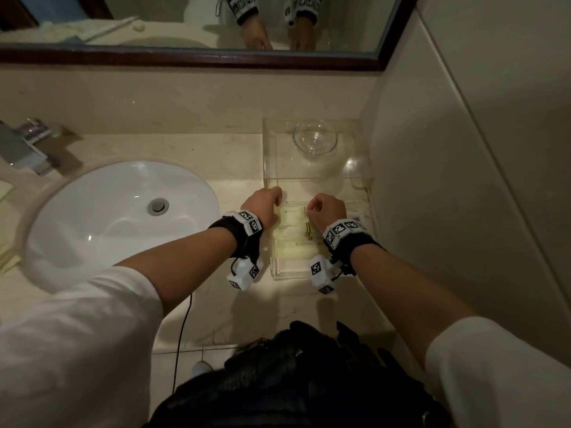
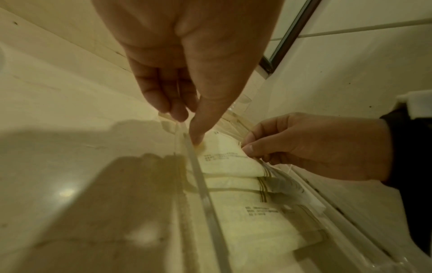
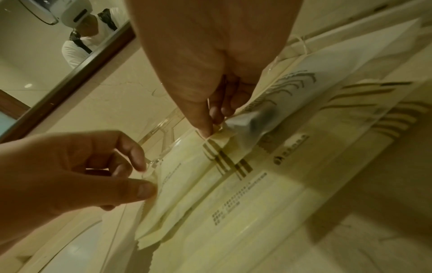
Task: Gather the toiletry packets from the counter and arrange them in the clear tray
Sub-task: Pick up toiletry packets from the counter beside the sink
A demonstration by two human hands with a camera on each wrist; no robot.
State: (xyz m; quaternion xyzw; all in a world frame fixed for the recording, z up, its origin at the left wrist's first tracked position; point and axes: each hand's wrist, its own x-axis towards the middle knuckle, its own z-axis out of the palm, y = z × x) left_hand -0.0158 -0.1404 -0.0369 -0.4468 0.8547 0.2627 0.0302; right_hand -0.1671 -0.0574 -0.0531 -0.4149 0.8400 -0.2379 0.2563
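Observation:
The clear tray (image 1: 268,168) stands on the counter right of the sink. Cream packets with brown stripes lie stacked in its near half, the top packet (image 1: 292,223) overlapping a second one (image 2: 257,221). My left hand (image 1: 268,202) is at the top packet's left end, just inside the tray wall (image 2: 203,194); its thumb (image 2: 198,140) and a finger pinch that end (image 3: 149,175). My right hand (image 1: 321,208) pinches the end of a translucent packet (image 3: 252,122) with a grey item inside, lying along the tray's right side over the striped ends.
A glass bowl (image 1: 315,139) sits in the tray's far half. The white sink (image 1: 92,217) and chrome faucet (image 1: 24,146) are to the left, with pale flat items (image 1: 6,189) at the counter's left edge. A tiled wall (image 1: 463,149) runs close on the right; the mirror (image 1: 185,26) is behind.

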